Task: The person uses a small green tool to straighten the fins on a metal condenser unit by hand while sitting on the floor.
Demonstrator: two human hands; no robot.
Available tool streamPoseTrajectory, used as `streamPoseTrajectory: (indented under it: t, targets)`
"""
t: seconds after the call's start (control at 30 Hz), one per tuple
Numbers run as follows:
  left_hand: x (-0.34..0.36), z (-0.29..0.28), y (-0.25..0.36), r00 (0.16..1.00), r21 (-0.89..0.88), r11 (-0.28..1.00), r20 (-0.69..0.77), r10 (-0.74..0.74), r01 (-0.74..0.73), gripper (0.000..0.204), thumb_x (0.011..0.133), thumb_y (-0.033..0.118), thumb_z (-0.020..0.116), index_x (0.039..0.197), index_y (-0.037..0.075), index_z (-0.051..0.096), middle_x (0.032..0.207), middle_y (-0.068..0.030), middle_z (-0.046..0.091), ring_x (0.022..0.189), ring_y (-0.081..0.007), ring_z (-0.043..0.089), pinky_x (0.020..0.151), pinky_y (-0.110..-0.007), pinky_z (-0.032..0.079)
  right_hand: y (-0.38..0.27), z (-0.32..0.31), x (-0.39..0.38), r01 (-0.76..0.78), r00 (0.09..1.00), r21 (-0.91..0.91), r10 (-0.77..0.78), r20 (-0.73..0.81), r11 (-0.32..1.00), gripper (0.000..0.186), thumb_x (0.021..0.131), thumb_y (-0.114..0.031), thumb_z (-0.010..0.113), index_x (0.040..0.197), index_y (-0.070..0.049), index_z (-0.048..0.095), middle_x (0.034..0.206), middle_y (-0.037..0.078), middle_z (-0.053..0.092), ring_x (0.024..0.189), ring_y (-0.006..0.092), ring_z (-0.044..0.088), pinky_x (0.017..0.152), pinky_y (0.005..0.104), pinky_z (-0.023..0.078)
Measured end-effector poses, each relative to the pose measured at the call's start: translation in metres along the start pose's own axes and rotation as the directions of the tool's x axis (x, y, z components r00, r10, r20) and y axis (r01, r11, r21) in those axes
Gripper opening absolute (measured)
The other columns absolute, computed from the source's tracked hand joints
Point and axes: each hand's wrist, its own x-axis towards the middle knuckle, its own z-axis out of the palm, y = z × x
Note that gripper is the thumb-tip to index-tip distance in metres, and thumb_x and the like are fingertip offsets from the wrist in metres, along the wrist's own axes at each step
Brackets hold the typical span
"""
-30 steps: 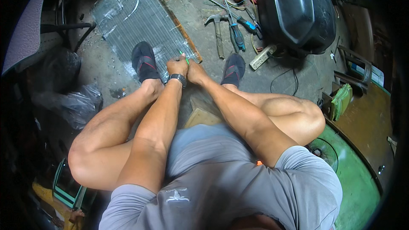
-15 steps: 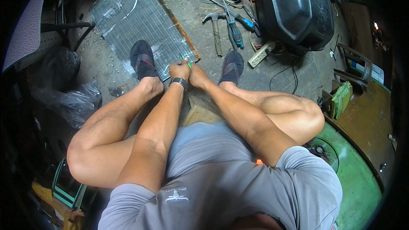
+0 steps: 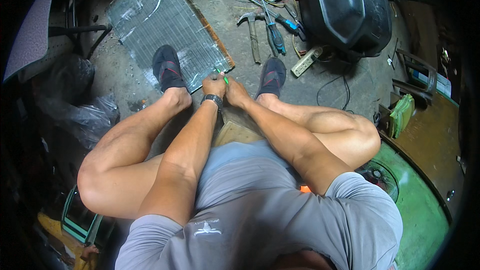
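The flat grey ribbed panel (image 3: 160,30) looks like dull metal, streaked with whitish scuffs and edged in rough, rust-brown corrosion. Below it, the grey floor (image 3: 227,32) is matt and gritty, like bare concrete. The bulky black rounded case (image 3: 345,12) is smooth plastic with a soft gloss. The claw hammer (image 3: 253,37) has a grey metal head; 2 blue-and-black screwdrivers have plastic handles (image 3: 276,39). The off-white oblong power strip (image 3: 306,62) is smooth plastic. The translucent bag (image 3: 90,120) is crinkled, shiny plastic film. The grey T-shirt (image 3: 280,210) is matt cloth. The thin bright green item (image 3: 226,80) is too small to judge.
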Motion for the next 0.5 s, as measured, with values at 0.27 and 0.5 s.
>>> streamPoseTrajectory:
  t: [0.27,0.5]
  targets:
    - [-0.035,0.012,0.009,0.998,0.107,0.992,0.030,-0.063,0.060,0.045,0.083,0.038,0.075,0.102,-0.003,0.071,0.104,-0.0247,0.071,0.100,-0.0376,0.069,0.089,-0.042,0.050,0.041,0.002,-0.011,-0.048,0.999,-0.044,0.049,0.019,0.998,0.028,0.097,-0.020,0.048,0.113,0.003,0.050,0.106,0.037,0.062,0.104,0.0546,0.057,0.086,0.0580,0.046]
    - [-0.026,0.008,-0.008,0.980,0.189,0.969,0.094,-0.177,0.157,0.047,0.082,0.041,0.075,0.100,-0.003,0.073,0.105,-0.0267,0.070,0.106,-0.0392,0.067,0.091,-0.042,0.051,0.040,0.007,-0.019,-0.022,1.000,-0.045,0.023,0.021,0.999,0.028,0.097,-0.021,0.047,0.113,0.002,0.050,0.107,0.035,0.062,0.105,0.0537,0.057,0.089,0.0570,0.046]
